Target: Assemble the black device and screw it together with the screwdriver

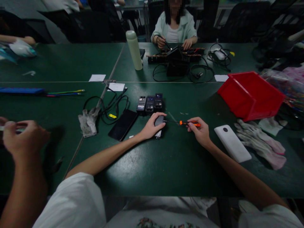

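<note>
A small dark device (159, 121) with a pale lower side rests on the green table, and my left hand (152, 126) is wrapped round it. My right hand (200, 130) grips an orange and black screwdriver (184, 123) held nearly level. Its thin shaft points left, with the tip at the device's right edge; whether it touches cannot be made out. Just behind my left hand stand black modules (150, 104) side by side. A black phone (123, 125) lies to the left of my left hand.
Gloves (88, 122) and black cables (116, 104) lie left. At right are a white power bank (232, 143), more gloves (261, 141) and a red bin (251, 95). A green bottle (134, 50) stands behind. A person works opposite; another person's hands are at far left.
</note>
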Available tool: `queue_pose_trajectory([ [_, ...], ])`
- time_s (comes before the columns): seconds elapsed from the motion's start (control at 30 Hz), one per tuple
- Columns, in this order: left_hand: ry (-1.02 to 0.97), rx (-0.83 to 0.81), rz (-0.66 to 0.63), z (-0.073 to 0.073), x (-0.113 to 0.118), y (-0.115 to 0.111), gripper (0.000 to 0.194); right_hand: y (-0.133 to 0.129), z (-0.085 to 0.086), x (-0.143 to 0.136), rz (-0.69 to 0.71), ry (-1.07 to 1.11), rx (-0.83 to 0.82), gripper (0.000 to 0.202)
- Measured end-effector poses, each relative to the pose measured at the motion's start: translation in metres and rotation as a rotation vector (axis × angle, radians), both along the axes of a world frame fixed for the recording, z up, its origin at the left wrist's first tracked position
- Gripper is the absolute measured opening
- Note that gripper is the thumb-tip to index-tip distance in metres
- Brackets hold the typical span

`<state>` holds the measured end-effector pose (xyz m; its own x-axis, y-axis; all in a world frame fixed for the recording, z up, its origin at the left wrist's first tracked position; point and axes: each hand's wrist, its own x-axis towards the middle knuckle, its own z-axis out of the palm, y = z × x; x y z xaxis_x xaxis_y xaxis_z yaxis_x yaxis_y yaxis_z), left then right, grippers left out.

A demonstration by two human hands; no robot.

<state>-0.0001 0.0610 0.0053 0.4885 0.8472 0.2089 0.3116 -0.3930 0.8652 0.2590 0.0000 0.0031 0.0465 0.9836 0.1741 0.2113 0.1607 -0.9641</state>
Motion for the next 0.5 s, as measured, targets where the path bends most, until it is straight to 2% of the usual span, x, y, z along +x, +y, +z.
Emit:
queue_pose_trajectory([
  [0.27,0.013,-0.002,0.000,0.0010,0.0000,-0.0006,0.039,0.0001,0.0013,0.0005,0.027,-0.033,0.055,0.017],
  [0.5,0.001,-0.002,-0.003,-0.0006,-0.0003,0.0002,0.039,0.0015,-0.0045,0.0010,0.047,0.000,0.082,0.015],
])
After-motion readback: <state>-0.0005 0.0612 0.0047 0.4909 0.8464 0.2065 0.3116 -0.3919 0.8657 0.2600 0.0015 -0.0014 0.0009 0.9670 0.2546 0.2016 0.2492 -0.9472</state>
